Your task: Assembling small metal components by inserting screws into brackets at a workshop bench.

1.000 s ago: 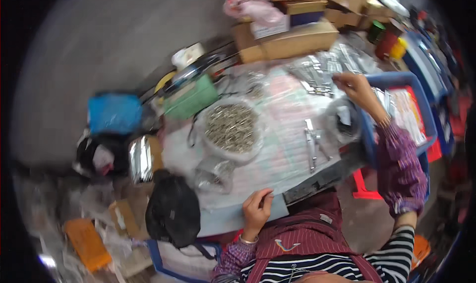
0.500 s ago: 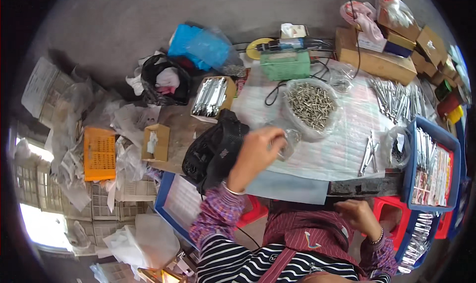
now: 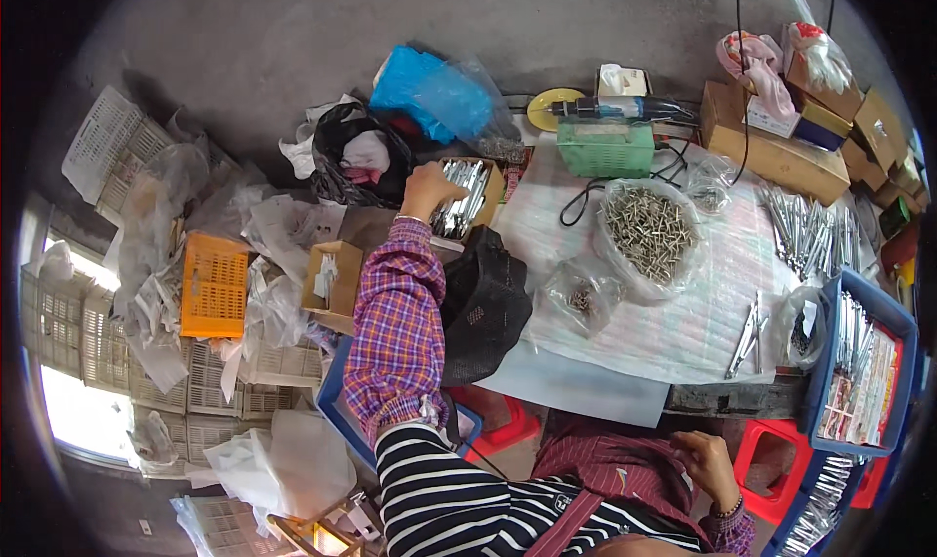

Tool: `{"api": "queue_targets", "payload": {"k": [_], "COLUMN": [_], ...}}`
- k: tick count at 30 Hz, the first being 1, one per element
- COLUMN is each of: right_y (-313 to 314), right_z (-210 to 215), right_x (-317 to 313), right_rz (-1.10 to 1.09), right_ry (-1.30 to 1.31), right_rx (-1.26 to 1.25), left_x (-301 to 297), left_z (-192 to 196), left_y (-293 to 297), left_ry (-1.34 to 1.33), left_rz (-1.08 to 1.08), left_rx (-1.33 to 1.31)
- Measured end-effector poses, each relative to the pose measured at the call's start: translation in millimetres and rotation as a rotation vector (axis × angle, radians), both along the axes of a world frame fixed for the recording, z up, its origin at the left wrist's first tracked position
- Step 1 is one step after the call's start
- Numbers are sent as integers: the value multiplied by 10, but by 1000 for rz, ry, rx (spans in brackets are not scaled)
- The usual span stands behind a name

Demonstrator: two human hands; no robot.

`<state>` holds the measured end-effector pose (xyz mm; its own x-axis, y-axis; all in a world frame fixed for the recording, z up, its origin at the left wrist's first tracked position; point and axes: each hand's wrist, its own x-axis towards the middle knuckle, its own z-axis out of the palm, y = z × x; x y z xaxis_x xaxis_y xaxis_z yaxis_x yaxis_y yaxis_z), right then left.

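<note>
My left hand (image 3: 427, 192) is at the left side of an open cardboard box (image 3: 495, 194) at the table's back left. Its fingertips reach the shiny metal strips (image 3: 467, 198) packed inside; the back of the hand hides most of the fingers. Low at the right, in front of my striped apron (image 3: 610, 469), my right hand (image 3: 707, 467) hangs with curled fingers; whatever it might hold is hidden. A black mesh-like bag (image 3: 485, 308) lies beside my left forearm.
A clear bag of small metal pins (image 3: 647, 233) and a smaller clear bag (image 3: 582, 298) stand mid-table. Behind them is a green box-shaped device (image 3: 605, 151). More metal strips (image 3: 810, 230) and a blue tray (image 3: 830, 430) are at right. An orange basket (image 3: 213, 286) sits left.
My left hand has moved from above the table's middle, near the small clear bag, back and left to the box of metal strips. The right hand stays low by the apron. The view has shifted slightly.
</note>
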<state>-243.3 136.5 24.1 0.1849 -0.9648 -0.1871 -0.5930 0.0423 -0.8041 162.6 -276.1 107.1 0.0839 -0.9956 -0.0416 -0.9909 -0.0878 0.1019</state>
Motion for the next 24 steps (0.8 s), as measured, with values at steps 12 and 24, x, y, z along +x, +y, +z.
{"api": "queue_targets", "payload": {"k": [12, 24], "right_y": [-84, -131], "right_z": [-149, -73], "right_x": [103, 76], "right_rz": [62, 36], "right_ry": [11, 20], "right_rx": [-21, 46], "left_x": [268, 429], "left_z": [-58, -90], "left_y": [-330, -248], "left_ry": [133, 163], "left_rz": [155, 130], "left_rx": [182, 1]}}
